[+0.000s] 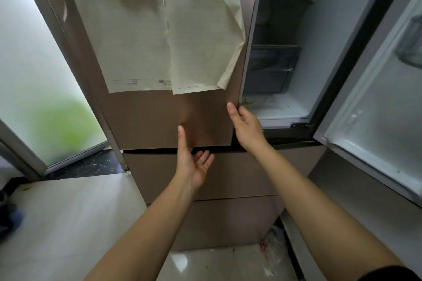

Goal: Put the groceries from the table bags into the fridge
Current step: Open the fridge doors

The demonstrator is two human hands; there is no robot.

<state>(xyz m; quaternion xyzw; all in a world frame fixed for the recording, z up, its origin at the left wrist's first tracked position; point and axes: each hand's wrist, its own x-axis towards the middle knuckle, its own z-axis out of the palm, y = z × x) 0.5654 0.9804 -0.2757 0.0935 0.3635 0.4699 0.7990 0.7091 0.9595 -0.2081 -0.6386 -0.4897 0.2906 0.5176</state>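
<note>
A person's right hand (pixel 247 128) clamps the inner edge of the fridge's left door (pixel 148 118), seemingly to pull it open beside the open right door (pixel 376 125), while the left hand (pixel 194 163) hovers spread and empty; groceries out of view.

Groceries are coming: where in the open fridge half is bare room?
The white floor in front of the grey drawer is bare, bar crumbs. The open door's lower ledge looks free; a clear container sits higher up.
</note>
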